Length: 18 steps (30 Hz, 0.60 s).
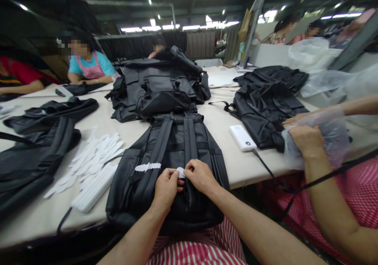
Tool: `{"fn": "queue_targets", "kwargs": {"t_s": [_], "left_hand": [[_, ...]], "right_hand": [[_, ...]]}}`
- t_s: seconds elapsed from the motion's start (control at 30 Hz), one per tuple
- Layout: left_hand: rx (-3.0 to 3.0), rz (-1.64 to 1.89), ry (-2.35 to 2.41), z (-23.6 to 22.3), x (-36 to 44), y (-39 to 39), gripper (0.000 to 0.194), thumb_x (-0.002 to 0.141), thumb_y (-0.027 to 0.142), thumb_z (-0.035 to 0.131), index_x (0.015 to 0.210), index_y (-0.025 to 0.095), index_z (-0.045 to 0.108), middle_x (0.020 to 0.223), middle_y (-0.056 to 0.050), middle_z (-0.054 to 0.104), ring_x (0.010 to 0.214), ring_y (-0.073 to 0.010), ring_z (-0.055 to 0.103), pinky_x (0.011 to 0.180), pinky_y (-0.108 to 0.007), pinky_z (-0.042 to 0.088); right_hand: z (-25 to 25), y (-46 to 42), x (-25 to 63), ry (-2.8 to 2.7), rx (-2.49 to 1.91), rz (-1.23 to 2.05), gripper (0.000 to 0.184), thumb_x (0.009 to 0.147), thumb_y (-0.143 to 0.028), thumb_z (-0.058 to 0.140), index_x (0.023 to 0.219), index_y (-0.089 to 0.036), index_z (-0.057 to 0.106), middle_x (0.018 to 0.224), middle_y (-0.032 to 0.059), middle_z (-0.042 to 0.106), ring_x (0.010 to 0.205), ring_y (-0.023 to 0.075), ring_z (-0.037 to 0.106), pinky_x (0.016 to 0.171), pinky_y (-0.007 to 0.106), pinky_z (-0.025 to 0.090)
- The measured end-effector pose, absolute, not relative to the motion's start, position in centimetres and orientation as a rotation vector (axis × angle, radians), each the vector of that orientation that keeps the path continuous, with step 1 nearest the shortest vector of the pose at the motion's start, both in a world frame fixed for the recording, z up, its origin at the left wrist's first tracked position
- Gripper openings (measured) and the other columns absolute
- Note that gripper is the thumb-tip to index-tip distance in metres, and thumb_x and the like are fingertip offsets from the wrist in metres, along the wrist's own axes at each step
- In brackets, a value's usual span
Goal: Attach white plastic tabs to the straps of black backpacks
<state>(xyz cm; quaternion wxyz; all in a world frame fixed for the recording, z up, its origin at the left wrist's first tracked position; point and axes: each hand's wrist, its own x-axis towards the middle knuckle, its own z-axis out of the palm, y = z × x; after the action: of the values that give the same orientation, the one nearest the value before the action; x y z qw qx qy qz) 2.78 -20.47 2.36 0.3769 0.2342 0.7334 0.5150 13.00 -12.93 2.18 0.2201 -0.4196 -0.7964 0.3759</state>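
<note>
Where the black backpack (pixel 126 200) lies at six o'clock, front down, seemingly for access, the left hand (pixel 165 188) and right hand (pixel 201 175) pinch a white tab (pixel 180 172), probably to steady it; white strips (pixel 97 154) lie at ten, within reach; dark bags (pixel 165 74) pile at twelve.
</note>
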Motion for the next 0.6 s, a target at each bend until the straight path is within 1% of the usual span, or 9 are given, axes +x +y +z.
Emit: {"fn": "queue_targets", "kwargs": {"t_s": [0.17, 0.37, 0.53, 0.6], "left_hand": [[0.669, 1.329, 1.873, 2.09, 2.77, -20.61, 0.017, 0.074, 0.031, 0.053, 0.077, 0.015, 0.054, 0.065, 0.0, 0.056, 0.057, -0.0123, 0.058, 0.043, -0.021, 0.049], [0.756, 1.364, 1.854, 1.44, 2.66, -20.99, 0.023, 0.073, 0.038, 0.056, 0.077, 0.016, 0.056, 0.065, 0.001, 0.055, 0.06, -0.0124, 0.056, 0.045, -0.021, 0.05], [0.765, 1.373, 1.835, 1.64, 2.7, -21.14, 0.027, 0.07, 0.043, 0.058, 0.076, 0.017, 0.058, 0.071, -0.001, 0.059, 0.065, -0.0145, 0.059, 0.047, -0.021, 0.05], [0.743, 1.354, 1.803, 1.93, 2.66, -21.2, 0.028, 0.069, 0.043, 0.06, 0.077, 0.016, 0.061, 0.073, -0.002, 0.062, 0.07, -0.0159, 0.06, 0.05, -0.022, 0.051]], "right_hand": [[2.23, -12.93, 12.79, -2.233, -1.19, 0.985, 0.011, 0.071, -0.014, 0.05, 0.066, -0.017, 0.059, 0.071, 0.0021, 0.059, 0.067, 0.0121, 0.052, 0.061, 0.023, 0.034], [2.06, -12.72, 12.83, -2.248, -1.181, 1.014, 0.009, 0.071, -0.016, 0.052, 0.066, -0.017, 0.059, 0.071, 0.0016, 0.06, 0.067, 0.0119, 0.052, 0.061, 0.023, 0.033], [1.86, -12.72, 12.95, -2.251, -1.151, 1.011, 0.01, 0.074, -0.017, 0.052, 0.068, -0.017, 0.06, 0.073, 0.0014, 0.06, 0.069, 0.0115, 0.052, 0.064, 0.022, 0.034], [1.78, -12.68, 13.06, -2.25, -1.099, 1.04, 0.01, 0.075, -0.018, 0.053, 0.069, -0.016, 0.061, 0.074, 0.0015, 0.061, 0.072, 0.0115, 0.053, 0.067, 0.022, 0.036]]}}
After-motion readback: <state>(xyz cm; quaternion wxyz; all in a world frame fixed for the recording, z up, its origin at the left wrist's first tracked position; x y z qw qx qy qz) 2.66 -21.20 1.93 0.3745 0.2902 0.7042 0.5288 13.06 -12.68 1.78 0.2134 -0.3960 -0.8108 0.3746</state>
